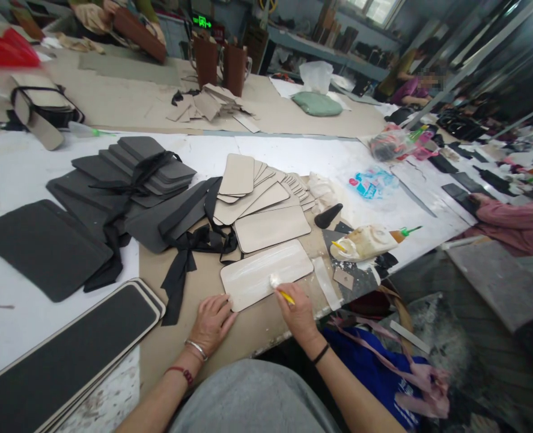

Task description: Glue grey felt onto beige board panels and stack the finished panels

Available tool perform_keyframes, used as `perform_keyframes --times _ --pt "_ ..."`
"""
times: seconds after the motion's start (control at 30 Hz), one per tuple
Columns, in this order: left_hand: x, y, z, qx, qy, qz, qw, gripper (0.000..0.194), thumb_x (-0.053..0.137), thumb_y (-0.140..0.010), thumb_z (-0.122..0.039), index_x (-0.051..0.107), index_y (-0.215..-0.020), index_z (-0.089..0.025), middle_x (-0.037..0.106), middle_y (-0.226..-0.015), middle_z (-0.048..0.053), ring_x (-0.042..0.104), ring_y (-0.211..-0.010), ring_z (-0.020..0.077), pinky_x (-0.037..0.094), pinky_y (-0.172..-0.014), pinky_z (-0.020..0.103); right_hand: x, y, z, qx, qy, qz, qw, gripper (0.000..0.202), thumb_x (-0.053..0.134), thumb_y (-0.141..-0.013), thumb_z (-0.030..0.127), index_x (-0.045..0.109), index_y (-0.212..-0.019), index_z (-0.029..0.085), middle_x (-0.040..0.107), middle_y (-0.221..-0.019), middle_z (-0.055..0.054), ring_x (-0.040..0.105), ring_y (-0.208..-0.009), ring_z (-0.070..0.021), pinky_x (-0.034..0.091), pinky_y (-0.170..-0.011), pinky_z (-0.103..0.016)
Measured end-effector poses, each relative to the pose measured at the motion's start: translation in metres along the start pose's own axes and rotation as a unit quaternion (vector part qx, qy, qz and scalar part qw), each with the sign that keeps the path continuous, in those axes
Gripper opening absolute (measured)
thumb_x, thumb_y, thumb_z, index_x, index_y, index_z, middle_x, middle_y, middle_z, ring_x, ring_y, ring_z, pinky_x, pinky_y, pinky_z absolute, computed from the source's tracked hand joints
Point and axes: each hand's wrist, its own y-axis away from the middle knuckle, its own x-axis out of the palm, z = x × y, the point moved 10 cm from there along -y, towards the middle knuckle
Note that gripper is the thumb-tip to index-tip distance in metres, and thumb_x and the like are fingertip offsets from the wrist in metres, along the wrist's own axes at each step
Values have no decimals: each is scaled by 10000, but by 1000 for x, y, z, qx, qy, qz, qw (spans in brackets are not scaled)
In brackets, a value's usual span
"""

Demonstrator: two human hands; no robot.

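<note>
The beige panel (pixel 266 273) lies flat at the near edge of the brown work mat (pixel 194 355), long side toward you, its face streaked with wet white glue. Your right hand (pixel 298 313) pinches the yellow-handled brush (pixel 280 290) between fingers and thumb, bristle tip touching the panel's near edge. Your left hand (pixel 212 322) rests with fingers spread and flat, fingertips pressing the panel's near left corner; it holds nothing.

Judgement: coverage looks uneven, thicker in the streaks. Work in long strokes along the length, carry glue right out to the rounded corners, and keep your left fingertips on dry margin only. Shift that hand before brushing its corner.

Just beyond lies a clean panel (pixel 271 228), then the fanned panel stack (pixel 252 186). The glue bottle (pixel 369 240) lies on its side to the right. Black ribbon (pixel 189 246) trails near the left; keep it clear of wet glue.
</note>
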Motion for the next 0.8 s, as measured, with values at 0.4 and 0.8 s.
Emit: perform_keyframes --times 0.4,0.8 --pt "2 1 2 -25 -2 19 999 179 513 -827 -273 603 -940 -166 600 -947 83 486 -930 208 398 -850 390 30 -23 35 -54 -35 22 998 158 479 -871 278 614 -855 196 639 -811 -70 572 -815 -198 484 -751 -357" --pt "0 2 4 -31 -2 13 999 146 531 -813 -268 604 -917 -196 604 -954 68 499 -927 214 403 -858 403 -6 -43 -17 87 -63 -72 992 186 553 -799 340 621 -798 167 628 -814 -77 577 -790 -197 450 -766 -353"
